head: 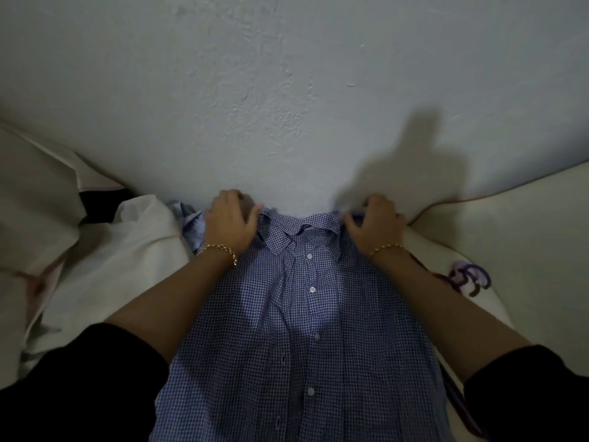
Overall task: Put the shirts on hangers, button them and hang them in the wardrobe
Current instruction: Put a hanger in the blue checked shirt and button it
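Presently, a blue-and-white check shirt (306, 314) lies front-up on the bed (516, 237), its collar (302, 229) against the foot of the wall (287, 90) and its body running down towards the person. The left hand (229, 221) grips the shirt's shoulder on the left of the view, fingers curled over the far edge by the wall and thumb spread towards the collar. The right hand (374, 223) grips the opposite shoulder, with its fingers curled and cloth bunched under them. Each wrist carries a gold chain bracelet (223, 250), and both forearms come out of black sleeves (79, 378) at the bottom corners. White buttons (309, 256) sit in a line down the shirt's placket. Whether each one is fastened cannot be told in this light. The inside of the collar is too dim and small for any label or writing to be read. Whether a hanger sits inside the shirt cannot be told either. Just beside the left hand, a pale blue garment (191, 224) is crumpled against the wall. Next to it, a white cloth (127, 250) is heaped over the left part of the bed. To the right of the right forearm, purple hangers (468, 279) lie on the bed with their hooks bunched together, near the shirt but apart from it. A dark shadow (414, 173) falls on the wall above the right hand.
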